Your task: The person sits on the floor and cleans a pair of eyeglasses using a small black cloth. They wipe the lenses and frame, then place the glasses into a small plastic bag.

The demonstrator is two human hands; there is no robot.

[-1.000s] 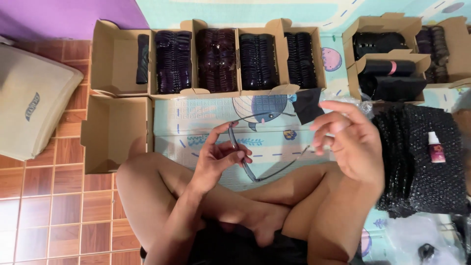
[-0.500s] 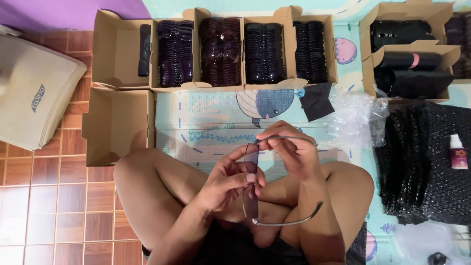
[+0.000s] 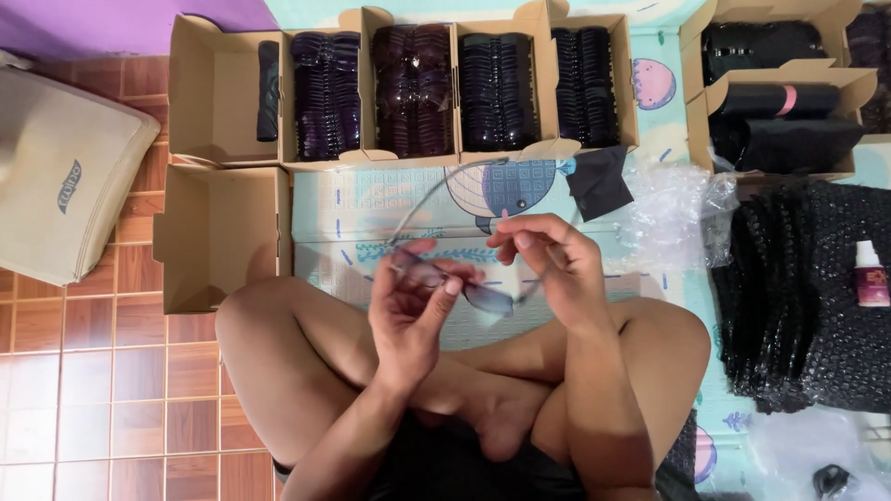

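Note:
I sit cross-legged and hold a pair of thin-framed glasses [image 3: 483, 295] with tinted lenses over my lap. My left hand [image 3: 413, 311] grips the left lens and frame between thumb and fingers. My right hand [image 3: 548, 264] pinches the frame at the right side. One thin temple arm [image 3: 436, 190] sticks out away from me toward the boxes. Several open cardboard boxes [image 3: 408, 88] ahead are packed with rows of dark glasses.
An open cardboard box [image 3: 218, 237] with nothing in it lies at my left knee, a beige bag [image 3: 65, 176] further left. A black cloth [image 3: 599, 181], clear plastic wrap [image 3: 677, 218], black bubble-wrap stacks [image 3: 807, 297] and a small bottle [image 3: 871, 274] lie right. More boxes [image 3: 789, 102] stand far right.
The glasses have turned from hanging vertically to lying across between both hands, one temple arm now pointing away from me. My hands rose slightly above my legs.

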